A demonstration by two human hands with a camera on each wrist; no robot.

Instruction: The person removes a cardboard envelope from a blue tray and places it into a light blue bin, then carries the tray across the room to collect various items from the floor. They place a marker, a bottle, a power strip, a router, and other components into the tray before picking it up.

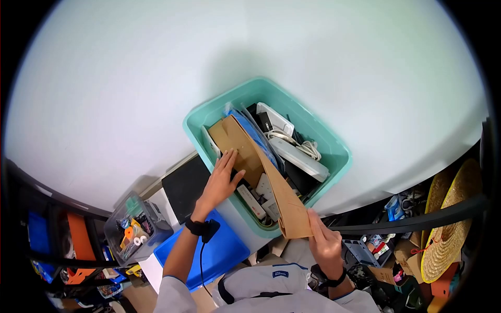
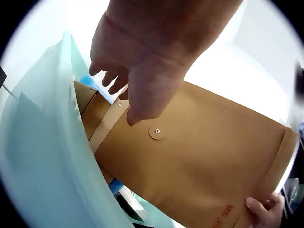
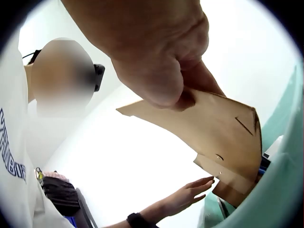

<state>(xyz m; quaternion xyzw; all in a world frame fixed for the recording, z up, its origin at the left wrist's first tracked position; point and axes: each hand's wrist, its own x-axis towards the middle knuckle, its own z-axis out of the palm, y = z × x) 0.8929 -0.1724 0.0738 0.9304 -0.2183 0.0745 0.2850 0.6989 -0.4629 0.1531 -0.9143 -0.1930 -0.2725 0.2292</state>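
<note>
- Envelope [image 2: 213, 142], brown, one: far end inside one teal bin [image 1: 332, 149]; red print [image 2: 222, 217], unreadable.
- Right hand [image 1: 326, 245], one: I pinch its near end.
- Left hand [image 1: 219, 181], one: my fingers extended, near it.

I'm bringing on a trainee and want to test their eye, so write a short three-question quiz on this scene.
1. What colour is the bundled cable in the green tub?
2. Which hand grips the lower end of the brown envelope, as the head view shows it?
3. True or false: the brown envelope lies wholly inside the green tub.

Key:
1. White.
2. The right hand.
3. False; part of it sticks out past the rim.
</note>
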